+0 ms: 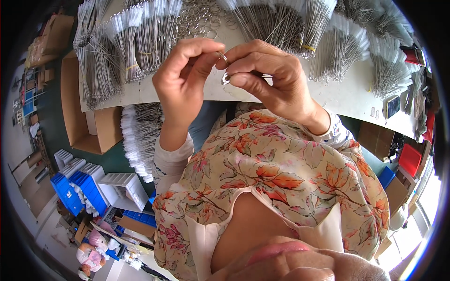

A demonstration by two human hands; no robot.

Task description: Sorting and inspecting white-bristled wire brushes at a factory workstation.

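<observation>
My left hand [185,82] and my right hand [272,75] meet above the edge of a white table [347,100]. The left hand's fingertips pinch a small metal ring [222,57]. Just below it, the right thumb and forefinger pinch a second small metal ring [226,78]. The two rings sit close together; whether they are linked is hidden by the fingers. A loose pile of the same rings [201,18] lies on the table behind the hands, between bundles of thin wire brushes with white bristles [122,42].
More brush bundles [347,47] cover the table's right side. Another white-bristled bundle [140,136] lies below the table edge on the left. An open cardboard box [89,126], blue bins [79,187] and white bins [124,187] stand on the floor at left. A red bin [410,159] is at right.
</observation>
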